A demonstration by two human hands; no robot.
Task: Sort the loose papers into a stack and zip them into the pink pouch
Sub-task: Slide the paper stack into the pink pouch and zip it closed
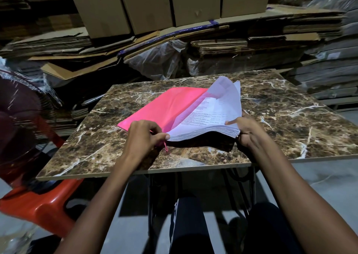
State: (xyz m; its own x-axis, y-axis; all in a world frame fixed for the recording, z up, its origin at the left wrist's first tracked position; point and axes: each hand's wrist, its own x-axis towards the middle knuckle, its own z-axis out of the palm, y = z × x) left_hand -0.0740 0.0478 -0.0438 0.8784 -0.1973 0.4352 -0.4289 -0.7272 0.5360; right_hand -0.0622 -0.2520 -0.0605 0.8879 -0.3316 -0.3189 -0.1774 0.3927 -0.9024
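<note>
Paper stack partly inside the pink pouch, mid-frame on the tabletop.

The left hand (pixel 144 135) pinches the pink pouch (pixel 162 108) at its open near edge; the right hand (pixel 247 130) grips the paper stack (pixel 205 122) by its lifted right corner, top sheets curling upward. Bare marbled tabletop (pixel 290 118) lies right of the stack and along the near edge.

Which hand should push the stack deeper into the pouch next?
Probably the right hand: it grips the outer end of the paper stack, opposite the pink pouch, so it can likely drive it inward. The left hand pinches the pouch's near corner beside the zipper pull.
</note>
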